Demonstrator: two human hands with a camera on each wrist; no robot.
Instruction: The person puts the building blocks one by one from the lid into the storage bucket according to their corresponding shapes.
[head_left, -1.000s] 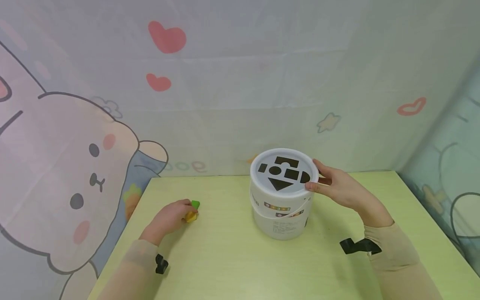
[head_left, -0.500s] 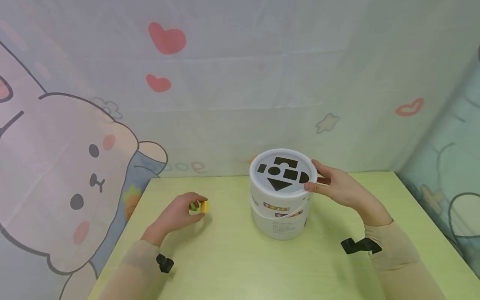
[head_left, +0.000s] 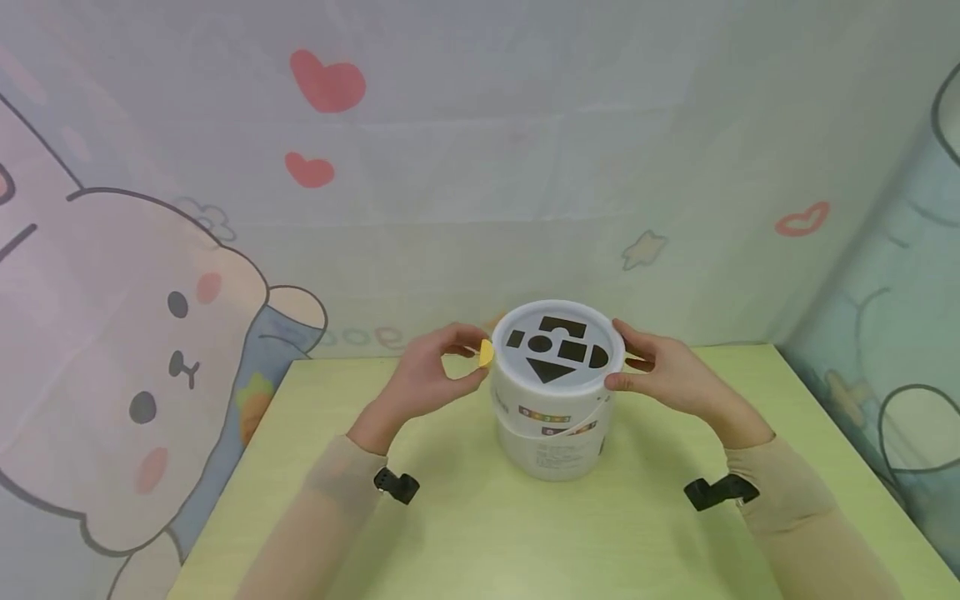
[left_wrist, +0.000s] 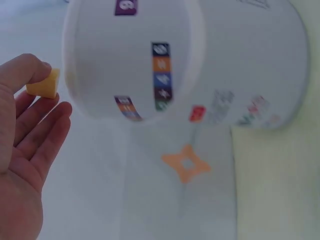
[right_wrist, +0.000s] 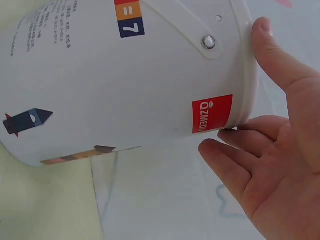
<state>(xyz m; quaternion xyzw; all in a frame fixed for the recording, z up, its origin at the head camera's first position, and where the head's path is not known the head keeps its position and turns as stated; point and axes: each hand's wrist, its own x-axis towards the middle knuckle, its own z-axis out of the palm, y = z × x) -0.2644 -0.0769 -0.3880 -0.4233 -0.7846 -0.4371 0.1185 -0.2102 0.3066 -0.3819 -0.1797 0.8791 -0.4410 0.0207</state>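
Observation:
A white bucket (head_left: 557,437) stands upright on the table, its lid (head_left: 512,365) cut with several shaped holes, including a triangle, a circle and a half-round one. My left hand (head_left: 429,372) is at the lid's left edge, pinching a small yellow block (head_left: 487,353) between thumb and fingers. That block looks half-round in the head view; in the left wrist view the yellow block (left_wrist: 45,86) is partly covered by the thumb. My right hand (head_left: 670,379) holds the bucket's right side at the rim, thumb in front and fingers behind, as the right wrist view also shows.
The pale green table (head_left: 480,542) ends at a printed cloth backdrop (head_left: 480,167) just behind the bucket. A thin white handle (head_left: 581,423) hangs across the bucket's front. Black straps (head_left: 396,485) sit on both wrists.
My left hand has lifted the yellow block off the table's left side and carried it right to the lid's edge. A green piece seen at that hand earlier is out of sight. The right hand stays put.

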